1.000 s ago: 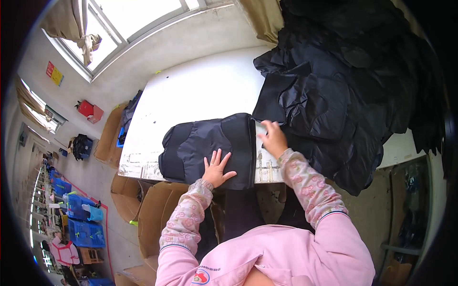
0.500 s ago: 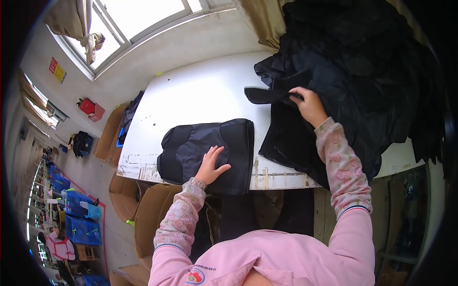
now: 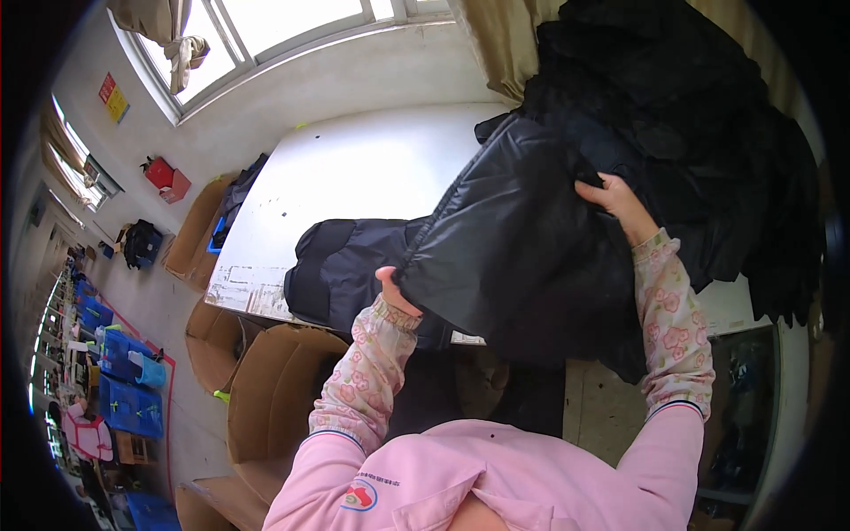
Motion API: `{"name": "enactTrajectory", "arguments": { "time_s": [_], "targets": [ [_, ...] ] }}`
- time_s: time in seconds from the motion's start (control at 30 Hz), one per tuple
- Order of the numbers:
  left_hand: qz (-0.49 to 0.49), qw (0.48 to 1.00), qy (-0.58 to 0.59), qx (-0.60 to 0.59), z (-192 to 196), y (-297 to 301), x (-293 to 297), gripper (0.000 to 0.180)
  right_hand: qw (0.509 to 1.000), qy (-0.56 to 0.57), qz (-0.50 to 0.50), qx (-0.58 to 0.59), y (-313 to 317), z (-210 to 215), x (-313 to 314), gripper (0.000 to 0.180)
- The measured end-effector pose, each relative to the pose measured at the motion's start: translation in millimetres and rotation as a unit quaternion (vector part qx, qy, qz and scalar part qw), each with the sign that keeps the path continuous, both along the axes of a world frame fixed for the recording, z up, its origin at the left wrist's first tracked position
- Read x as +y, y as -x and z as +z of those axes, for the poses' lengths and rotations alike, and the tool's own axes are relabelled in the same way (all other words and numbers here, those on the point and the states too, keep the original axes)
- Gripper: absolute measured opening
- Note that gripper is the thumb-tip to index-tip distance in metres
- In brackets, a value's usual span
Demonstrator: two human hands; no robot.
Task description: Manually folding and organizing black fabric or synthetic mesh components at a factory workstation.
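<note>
The right hand [image 3: 620, 202] grasps the black piece [image 3: 522, 257] with thumb and fingers. The left hand [image 3: 398, 294] meets its edge, but the fingers are hidden, so I cannot tell if it grips. The piece is raised over the table [image 3: 354, 168], partly covering a flat panel [image 3: 341, 261], beside a dark pile [image 3: 673, 80]. The step appears to be spreading; the next move calls for even support. The badge [image 3: 359, 496] and wall sign [image 3: 113, 97] carry no clearly readable writing.

On the wall [image 3: 142, 146] left of the window [image 3: 297, 22], I see a red-and-yellow sign [image 3: 113, 97], its print too small for me to read. The pink shirt [image 3: 567, 469] bears an oval, blue-rimmed badge [image 3: 359, 496] with a red shape inside, beside small dark lettering [image 3: 383, 483].
</note>
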State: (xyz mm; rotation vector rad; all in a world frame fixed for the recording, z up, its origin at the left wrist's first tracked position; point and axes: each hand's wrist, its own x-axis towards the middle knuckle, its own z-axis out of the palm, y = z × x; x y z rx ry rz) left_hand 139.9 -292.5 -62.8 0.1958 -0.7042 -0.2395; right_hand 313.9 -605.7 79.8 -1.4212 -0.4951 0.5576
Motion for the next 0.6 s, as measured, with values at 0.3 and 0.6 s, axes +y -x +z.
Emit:
{"name": "enactTrajectory", "arguments": {
  "time_s": [0.3, 0.6],
  "targets": [
    [0.234, 0.923, -0.219, 0.210, 49.4, 42.7, -58.0, 0.054, 0.694, 0.321, -0.314, -0.563, 16.9, -74.4, 13.7, 0.043],
    [0.326, 0.882, -0.251, 0.231, 78.4, 36.0, -82.9, 0.041, 0.962, 0.015, -0.109, -0.249, 165.7, -138.1, 93.2, 0.038]
  ]
}}
